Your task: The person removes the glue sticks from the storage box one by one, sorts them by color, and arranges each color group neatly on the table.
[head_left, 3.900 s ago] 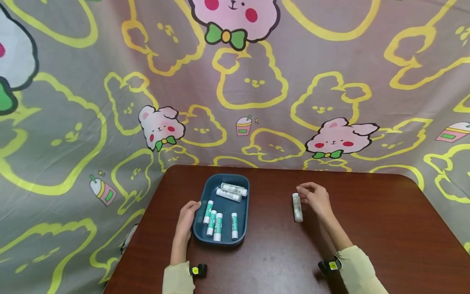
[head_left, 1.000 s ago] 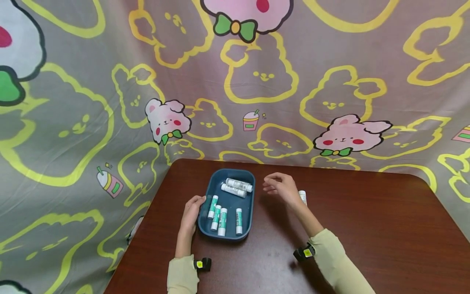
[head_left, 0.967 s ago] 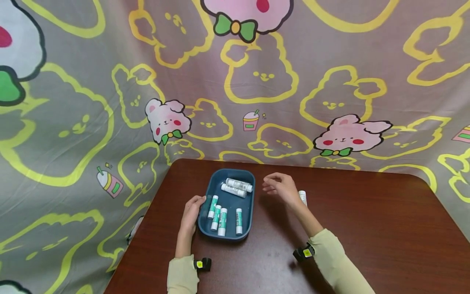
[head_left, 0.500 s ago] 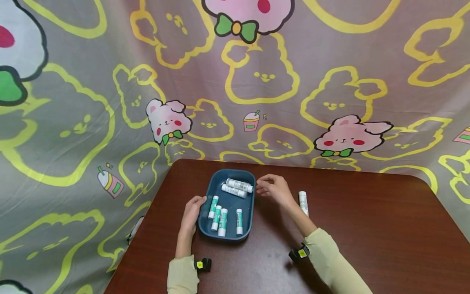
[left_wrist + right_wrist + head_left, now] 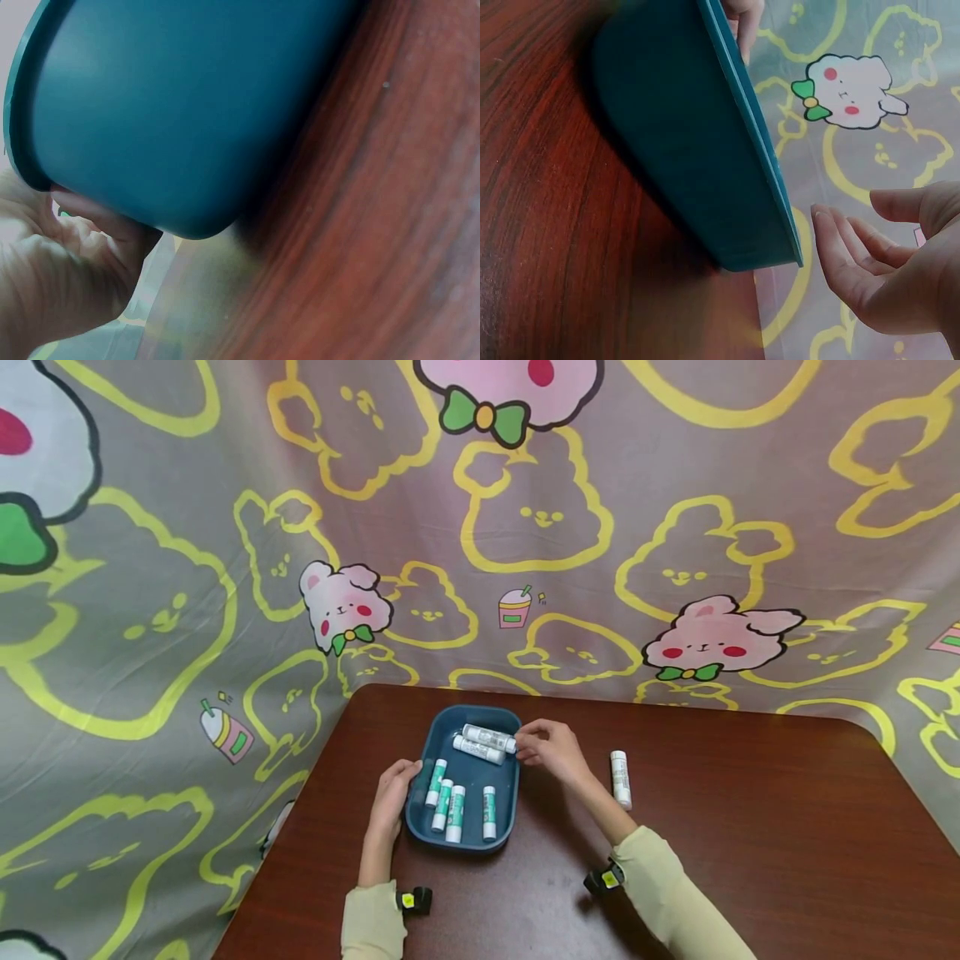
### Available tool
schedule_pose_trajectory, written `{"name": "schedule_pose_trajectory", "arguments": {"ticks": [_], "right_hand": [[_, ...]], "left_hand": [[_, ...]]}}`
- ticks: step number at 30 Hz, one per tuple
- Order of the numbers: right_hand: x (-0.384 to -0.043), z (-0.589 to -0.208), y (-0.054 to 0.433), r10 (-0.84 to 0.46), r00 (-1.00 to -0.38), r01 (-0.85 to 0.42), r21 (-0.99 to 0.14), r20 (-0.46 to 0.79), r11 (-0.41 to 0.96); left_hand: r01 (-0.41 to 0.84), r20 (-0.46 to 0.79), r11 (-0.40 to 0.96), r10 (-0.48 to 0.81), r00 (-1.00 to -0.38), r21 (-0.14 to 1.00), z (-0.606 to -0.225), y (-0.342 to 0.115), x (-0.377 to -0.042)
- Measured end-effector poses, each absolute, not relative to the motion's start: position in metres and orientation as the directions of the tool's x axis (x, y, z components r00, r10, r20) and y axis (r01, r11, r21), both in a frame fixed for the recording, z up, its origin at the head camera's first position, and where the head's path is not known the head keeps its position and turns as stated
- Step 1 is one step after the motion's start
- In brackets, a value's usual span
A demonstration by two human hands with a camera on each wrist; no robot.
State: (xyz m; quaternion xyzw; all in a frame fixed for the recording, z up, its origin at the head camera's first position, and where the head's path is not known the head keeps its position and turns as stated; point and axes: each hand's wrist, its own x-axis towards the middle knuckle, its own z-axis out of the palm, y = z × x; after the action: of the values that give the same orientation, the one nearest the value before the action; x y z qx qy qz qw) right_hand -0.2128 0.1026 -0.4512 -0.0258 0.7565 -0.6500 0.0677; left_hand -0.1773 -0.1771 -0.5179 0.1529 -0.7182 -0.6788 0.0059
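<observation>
A dark blue plastic tray (image 5: 498, 846) stands on the table, with glue sticks lying inside. Two white-and-clear glue sticks (image 5: 480, 749) lie side by side at its far end. Nearer are several green-labelled glue sticks (image 5: 455, 814), one apart on the right. My left hand (image 5: 392, 793) grips the tray's left wall at the rim; in the left wrist view, part of the left hand (image 5: 67, 262) is hidden behind the tray. My right hand (image 5: 551, 749) hovers at the tray's right rim, fingers loosely bent, fingertips beside the white glue sticks. The right wrist view shows nothing between its thumb and fingers.
One white glue stick (image 5: 620, 779) lies on the brown wooden table (image 5: 750, 827), right of the right hand. A patterned cloth (image 5: 555, 652) hangs behind and along the left side of the table.
My right hand has moved left, from beside the lone glue stick to the tray's right rim, uncovering that stick. The left hand has stayed on the tray. The head view has shifted slightly.
</observation>
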Motion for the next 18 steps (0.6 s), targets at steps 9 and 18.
{"name": "schedule_pose_trajectory", "arguments": {"ticks": [9, 18], "right_hand": [[-0.212, -0.452, 0.096, -0.158, -0.987, -0.008, -0.98, -0.024, 0.201], [-0.213, -0.454, 0.089, -0.175, -0.984, -0.013, -0.973, -0.029, 0.232]], "left_hand": [[-0.21, -0.203, 0.009, -0.227, -0.952, 0.978, -0.517, -0.174, -0.176], [-0.211, -0.201, 0.021, -0.234, -0.951, 0.977, -0.518, -0.174, -0.178]]}}
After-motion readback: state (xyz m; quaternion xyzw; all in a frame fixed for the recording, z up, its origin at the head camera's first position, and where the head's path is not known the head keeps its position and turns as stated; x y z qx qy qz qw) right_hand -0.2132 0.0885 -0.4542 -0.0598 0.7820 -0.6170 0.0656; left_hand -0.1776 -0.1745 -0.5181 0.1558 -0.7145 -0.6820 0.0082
